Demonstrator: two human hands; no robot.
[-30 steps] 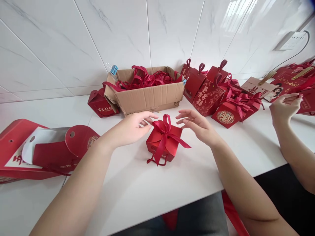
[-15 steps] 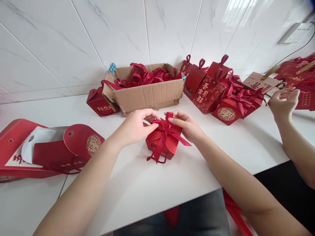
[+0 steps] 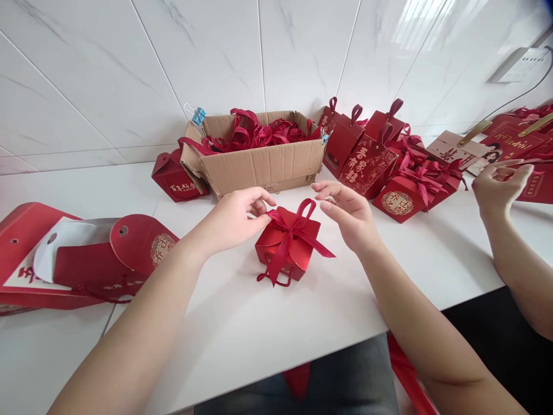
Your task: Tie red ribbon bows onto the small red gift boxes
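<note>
Resting on the white table [image 3: 242, 334], at the centre of the frame, a squat red box [image 3: 302, 256] sits between the person's two hands. Red bow [image 3: 289, 231] on its lid. Cord handle [image 3: 280, 282] lies out on the table at the box's near side.

Left hand [image 3: 242, 221]: just left of the lid, thumb and fingers curled, a narrow gap between them. Thumb tip is right by the bow's left loop; cannot tell whether it touches. Right hand [image 3: 345, 216]: fingers parted fairly wide, apart from the standing right loop [image 3: 311, 204], nothing held.

Key relation: bow lies right of the left fingertips, and left of and a little below the right ones. Left hand is nearer. Box shows no clear long axis; loops spread left and upper right, one tail dropping lower left, the other running lower right.

Around: carton [image 3: 259, 167] of loose ribbon [image 3: 259, 135] behind, upper centre. Open, half-folded box [image 3: 95, 268] at left. Co-worker's hand [image 3: 499, 187] at the right edge, well apart.
</note>
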